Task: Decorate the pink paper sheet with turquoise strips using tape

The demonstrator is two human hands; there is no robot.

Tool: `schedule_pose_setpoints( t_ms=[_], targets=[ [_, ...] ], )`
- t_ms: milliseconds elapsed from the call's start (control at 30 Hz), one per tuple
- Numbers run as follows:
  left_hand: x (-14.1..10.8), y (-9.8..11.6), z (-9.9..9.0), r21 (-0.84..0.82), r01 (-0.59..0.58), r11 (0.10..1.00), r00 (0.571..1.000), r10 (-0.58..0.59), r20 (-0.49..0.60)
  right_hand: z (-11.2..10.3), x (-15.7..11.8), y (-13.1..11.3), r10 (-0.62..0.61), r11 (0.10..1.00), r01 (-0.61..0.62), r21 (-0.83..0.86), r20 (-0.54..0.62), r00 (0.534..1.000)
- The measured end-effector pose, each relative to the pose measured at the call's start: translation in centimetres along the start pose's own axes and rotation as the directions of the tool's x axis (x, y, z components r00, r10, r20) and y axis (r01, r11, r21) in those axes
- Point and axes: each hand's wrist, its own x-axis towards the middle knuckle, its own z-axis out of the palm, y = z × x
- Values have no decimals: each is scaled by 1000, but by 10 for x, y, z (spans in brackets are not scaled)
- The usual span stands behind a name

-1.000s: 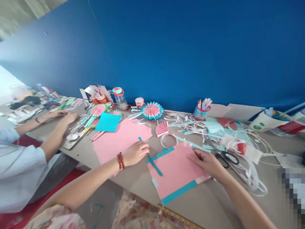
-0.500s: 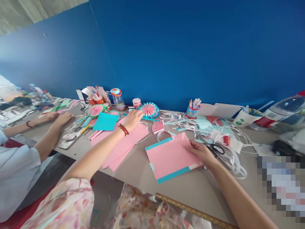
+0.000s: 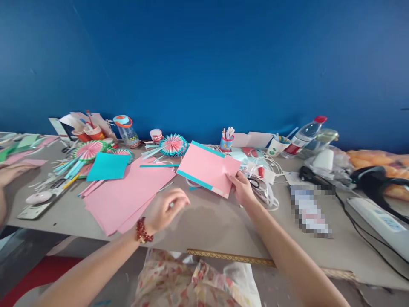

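Observation:
My right hand (image 3: 243, 187) grips the lower right corner of a pink sheet (image 3: 207, 168) with blue strips along two edges, lifted and tilted above the desk. Near the desk's front, left of that sheet, my left hand (image 3: 168, 209) has curled fingers; a tiny pale thing shows between them, too small to name. Larger pink sheets (image 3: 124, 196) lie to its left, with a thin blue strip (image 3: 159, 166) across their top. A turquoise square (image 3: 107, 166) rests at their upper left. Behind stands a pink and blue paper rosette (image 3: 174, 145).
Cut strips, white cords and scissors (image 3: 254, 183) lie right of the sheet. Along the blue wall stand a pen cup (image 3: 227, 142), a bottle (image 3: 305, 136) and a clear jar (image 3: 127, 132). A co-worker's hand (image 3: 14, 172) is at far left.
My left hand has pulled back from the rosette toward the desk's front and curled. My right hand has raised and turned the blue-edged sheet. The view has swung right.

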Motion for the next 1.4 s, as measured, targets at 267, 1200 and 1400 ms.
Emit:
schedule_pose_setpoints(
  t_ms=[267, 1200, 1400],
  targets=[
    [46, 2, 81, -576, 465, 672, 885, -338, 320, 19, -15, -5, -118, 992, 118, -34, 13, 993],
    [50, -17, 72, -548, 338, 765, 909, -417, -22, 19, -36, -28, -654, 215, 543, -812, 293, 697],
    [46, -16, 73, -505, 301, 809, 911, -400, -98, 38, -50, -36, -486, 32, 677, -735, 581, 653]
  ],
)
